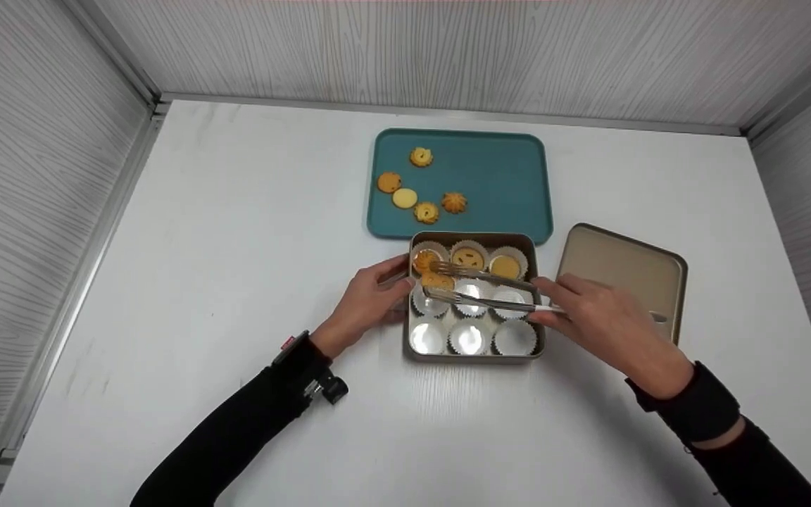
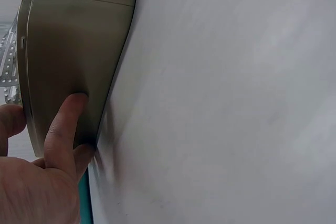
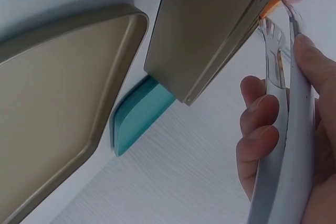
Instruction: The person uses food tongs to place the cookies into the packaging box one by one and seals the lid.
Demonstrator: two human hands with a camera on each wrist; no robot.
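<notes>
Gripping silver fork-tipped tongs with white handles, the right hand was over the right side of an open, rectangular gold-toned metal tin. Fingers were wrapped round the handles; tong arms looked nearly together, tips either side of a round golden-brown cookie. Cookie sat at the tin's left column, between far and middle rows; couldn't tell if it touched a cup. Left hand was clamped on the tin's left wall, thumb at the rim, fingers against the outside. Tin's far row, left to right: ridged golden cookie, dark-flecked round cookie, plain pale-yellow round cookie, each in a frilled cup. Silver fluted cups filled the middle and near rows. Just beyond the tin: rectangular teal tray carrying five more cookies, mostly past the tin's left half. Right of the tin: rectangular tan metal lid, hollow side up, partly hidden by the right hand. All on a white table.
</notes>
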